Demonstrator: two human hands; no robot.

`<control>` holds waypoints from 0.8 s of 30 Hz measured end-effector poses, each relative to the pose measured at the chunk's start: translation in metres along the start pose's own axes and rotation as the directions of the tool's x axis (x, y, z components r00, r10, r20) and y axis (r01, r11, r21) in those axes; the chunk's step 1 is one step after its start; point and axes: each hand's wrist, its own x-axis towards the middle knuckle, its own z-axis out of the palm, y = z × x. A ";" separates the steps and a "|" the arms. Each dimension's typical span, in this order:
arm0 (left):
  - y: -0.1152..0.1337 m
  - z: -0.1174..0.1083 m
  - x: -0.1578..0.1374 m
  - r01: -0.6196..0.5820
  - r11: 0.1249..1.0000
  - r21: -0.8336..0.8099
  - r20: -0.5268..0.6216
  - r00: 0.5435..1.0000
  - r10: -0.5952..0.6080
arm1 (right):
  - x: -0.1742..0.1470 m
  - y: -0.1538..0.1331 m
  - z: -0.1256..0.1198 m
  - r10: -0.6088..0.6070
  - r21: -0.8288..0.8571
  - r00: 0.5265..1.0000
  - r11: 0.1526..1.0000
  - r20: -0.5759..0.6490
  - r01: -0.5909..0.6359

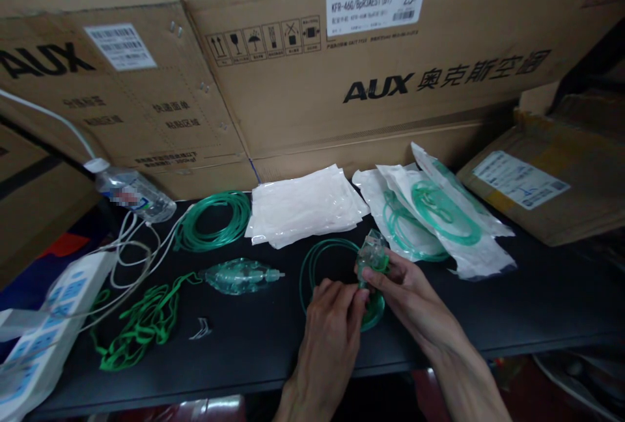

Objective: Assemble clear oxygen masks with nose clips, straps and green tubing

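A clear green oxygen mask (374, 249) is between my hands, right of the middle of the table. My right hand (407, 285) grips its side, with the thumb in front. My left hand (334, 318) is closed, its fingertips pinching at the mask's narrow lower connector; what exactly lies between them is partly hidden. Thin green tubing (312, 254) loops behind and beneath both hands. Left of them lies another green mask (239, 277), its nozzle pointing right, with a tangled green elastic strap (139, 331) attached.
Behind are coiled green tubing (212, 221), flat white pouches (305, 206) and packaged tubing sets (434, 213). Clear plastic scraps (200, 329) lie near the strap. A power strip (53, 337), cables and a tipped bottle (137, 193) occupy the left; cardboard boxes (293, 109) rise behind, another box (551, 174) right.
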 end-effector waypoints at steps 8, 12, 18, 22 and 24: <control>-0.008 0.006 -0.006 0.009 0.999 0.050 -0.164 0.986 0.000 | -0.007 0.010 0.024 -0.086 -0.075 0.967 0.995 -0.240 0.069; -0.003 0.005 -0.013 -0.001 1.000 -0.010 -0.096 0.995 0.000 | -0.003 0.002 0.017 -0.107 -0.046 0.975 0.994 -0.197 0.100; -0.013 0.004 -0.024 0.037 0.992 -0.118 -0.073 0.996 -0.046 | 0.002 -0.029 -0.007 -0.204 0.020 0.964 0.977 -0.171 0.211; -0.011 -0.002 -0.009 0.077 0.962 -0.263 -0.039 0.995 -0.090 | -0.005 -0.034 -0.016 -0.198 0.070 0.958 0.974 -0.208 0.217; -0.007 -0.001 0.003 0.154 0.931 -0.331 0.041 0.988 -0.149 | -0.009 -0.033 -0.022 -0.184 0.100 0.946 0.971 -0.267 0.217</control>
